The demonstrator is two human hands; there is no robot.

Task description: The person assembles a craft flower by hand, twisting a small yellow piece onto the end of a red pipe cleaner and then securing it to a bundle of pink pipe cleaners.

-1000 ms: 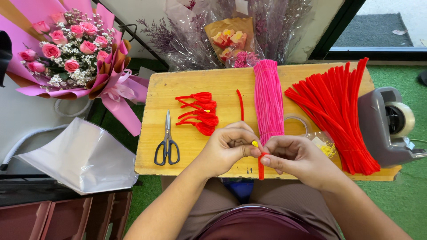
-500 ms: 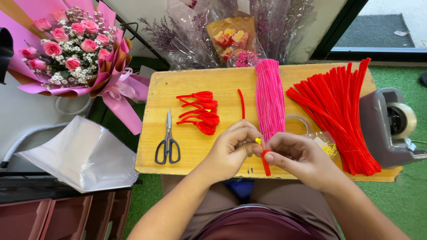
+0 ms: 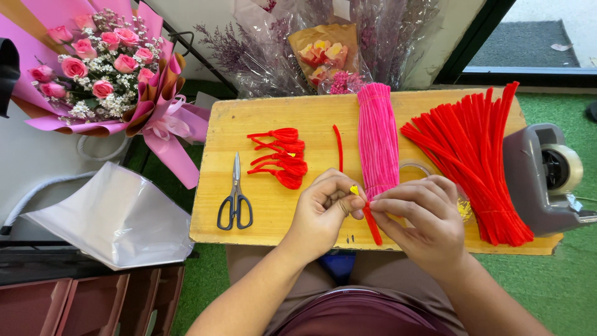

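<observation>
Left hand (image 3: 323,208): pinches a tiny yellow piece (image 3: 354,190).
Right hand (image 3: 423,214): pinches the red pipe cleaner (image 3: 372,224).
Place: both right below the pink pipe cleaner bundle (image 3: 377,137) on the tabletop (image 3: 267,112).
Scissors (image 3: 234,202): far left of that bundle.

There is one view only, from a camera worn on the person's head, looking steeply down and forward over their lap. It sits close above the wooden board (image 3: 273,211), which fills the middle of the frame. The left hand (image 3: 323,211) and right hand (image 3: 423,218) meet near the bottom centre; bouquets line the far edge, green floor either side.
</observation>
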